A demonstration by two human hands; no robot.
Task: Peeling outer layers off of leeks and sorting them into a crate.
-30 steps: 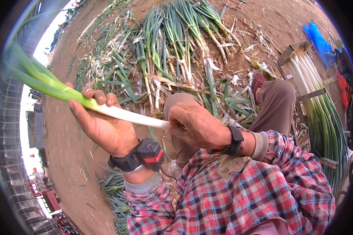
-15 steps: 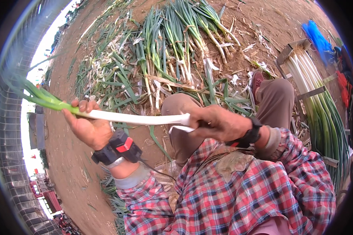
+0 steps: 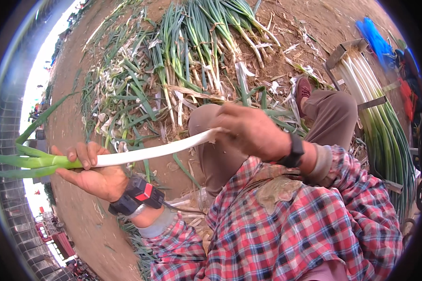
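Note:
Across my lap I hold a long green onion (image 3: 154,152), its white shaft bare and smooth and its green leaves spreading to the left. My left hand (image 3: 96,175) is closed around it where white turns to green, palm up. At the root end, my right hand (image 3: 253,131) is curled over the tip, fingers pinched against it. Motion blurs those fingers, and they partly hide the tip. Both wrists wear black straps; the left one carries a small black and red device (image 3: 145,193).
A pile of untrimmed green onions (image 3: 197,42) lies on the dirt ahead, with peeled leaf scraps (image 3: 122,93) to its left. On the right, a metal rack (image 3: 373,103) holds a bundle of cleaned stalks (image 3: 380,136). Blue plastic (image 3: 375,40) lies beyond it.
The green onion's leaf end has dropped lower with my left hand. My right hand has risen slightly at the root end, and the loose white strip beneath it no longer shows.

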